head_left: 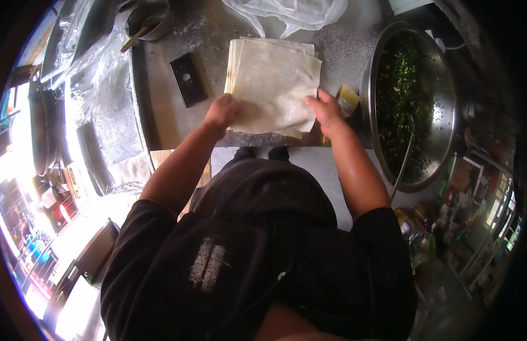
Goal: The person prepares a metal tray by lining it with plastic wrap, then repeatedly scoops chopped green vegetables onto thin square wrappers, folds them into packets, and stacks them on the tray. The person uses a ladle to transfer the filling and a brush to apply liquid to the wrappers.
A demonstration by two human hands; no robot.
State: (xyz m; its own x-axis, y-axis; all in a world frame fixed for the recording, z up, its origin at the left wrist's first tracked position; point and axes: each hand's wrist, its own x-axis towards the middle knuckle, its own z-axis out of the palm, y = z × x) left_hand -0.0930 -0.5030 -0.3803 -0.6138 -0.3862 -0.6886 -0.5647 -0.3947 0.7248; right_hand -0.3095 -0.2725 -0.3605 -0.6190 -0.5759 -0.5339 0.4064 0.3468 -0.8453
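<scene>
A stack of thin pale square dough sheets (273,79) lies on the metal worktop (161,108) in front of me. My left hand (221,111) pinches the near left corner of the top sheet. My right hand (326,111) grips the near right edge of the same sheet, fingers curled over it. The top sheet looks slightly lifted and skewed against the ones beneath.
A large steel bowl (445,85) of chopped green filling stands at the right with a long utensil handle (403,165) leaning in it. A dark rectangular object (188,79) lies left of the sheets. Clear plastic bag (286,12) at the back, a small yellowish brush (348,98) by my right hand.
</scene>
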